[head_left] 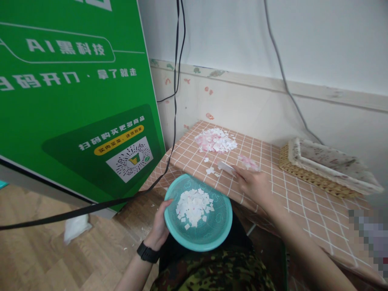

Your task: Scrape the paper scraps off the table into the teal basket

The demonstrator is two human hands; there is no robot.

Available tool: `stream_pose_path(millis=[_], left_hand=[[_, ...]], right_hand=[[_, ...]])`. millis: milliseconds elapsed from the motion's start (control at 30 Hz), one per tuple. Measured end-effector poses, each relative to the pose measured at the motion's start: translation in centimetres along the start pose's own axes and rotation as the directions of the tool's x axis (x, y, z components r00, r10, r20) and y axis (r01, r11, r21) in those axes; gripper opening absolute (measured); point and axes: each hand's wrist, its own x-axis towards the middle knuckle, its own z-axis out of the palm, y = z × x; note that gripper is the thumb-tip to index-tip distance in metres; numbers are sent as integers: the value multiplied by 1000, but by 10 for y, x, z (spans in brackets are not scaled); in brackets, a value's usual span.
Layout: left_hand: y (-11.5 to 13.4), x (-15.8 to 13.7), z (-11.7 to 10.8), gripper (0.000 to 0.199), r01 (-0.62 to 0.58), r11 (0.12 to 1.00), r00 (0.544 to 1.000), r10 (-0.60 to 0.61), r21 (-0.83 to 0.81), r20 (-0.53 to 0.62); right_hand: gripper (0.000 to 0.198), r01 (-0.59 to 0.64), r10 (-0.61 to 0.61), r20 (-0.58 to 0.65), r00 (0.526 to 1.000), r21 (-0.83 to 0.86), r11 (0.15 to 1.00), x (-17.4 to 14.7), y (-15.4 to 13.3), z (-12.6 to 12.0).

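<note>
My left hand (160,224) grips the left rim of a round teal plastic colander (219,236), held below the table's front edge. A heap of small white paper squares (194,205) lies inside it. Over the tabletop, my right hand (254,185) is closed on a flat white card-like piece (226,167), pinched between thumb and fingers. Several loose paper bits (209,170) lie on the cloth by its tip. A larger pile of white and pink paper pieces (216,140) sits farther back. Just beyond my right hand is a thin pinkish clear piece (249,162), its kind unclear.
A brown checked cloth (306,210) covers the table. At its right stands a fabric-lined wicker basket (327,173). A tall green machine (75,101) with a QR code is on the left. A black cable (175,121) hangs between the machine and table.
</note>
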Motion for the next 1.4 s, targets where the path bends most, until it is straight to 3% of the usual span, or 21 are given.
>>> stream_pose_path(millis=[133, 233, 367, 500, 667, 1033, 1267, 1400], left_hand=[[-1, 0, -1, 17, 0, 1000, 1000, 0, 5, -5], [-1, 0, -1, 17, -2, 1000, 1000, 2, -4, -5], [-1, 0, 0, 14, -12, 1000, 1000, 12, -12, 0], [0, -1, 1, 18, 1, 1000, 1000, -1, -2, 12], [0, -1, 2, 21, 1, 1000, 1000, -1, -3, 11], [-2, 2, -1, 18, 6, 1000, 1000, -6, -7, 0], [-2, 2, -1, 19, 2, 1000, 1000, -1, -26, 28], [-2, 2, -1, 19, 9, 1000, 999, -8, -13, 31]], right_hand=[[30, -2, 2, 4, 1000, 69, 998, -2, 1, -5], [30, -46, 46, -52, 998, -12, 999, -3, 4, -9], [30, -44, 42, -20, 999, -88, 995, -3, 8, -6], [29, -5, 5, -8, 1000, -43, 999, -4, 2, -2], [29, 11, -12, 2, 1000, 130, 991, -2, -9, 0], [30, 76, -91, 57, 994, 222, 972, 2, -19, -7], [27, 76, -69, -53, 996, 146, 986, 4, -8, -5], [28, 87, -93, 40, 995, 140, 986, 15, -3, -2]])
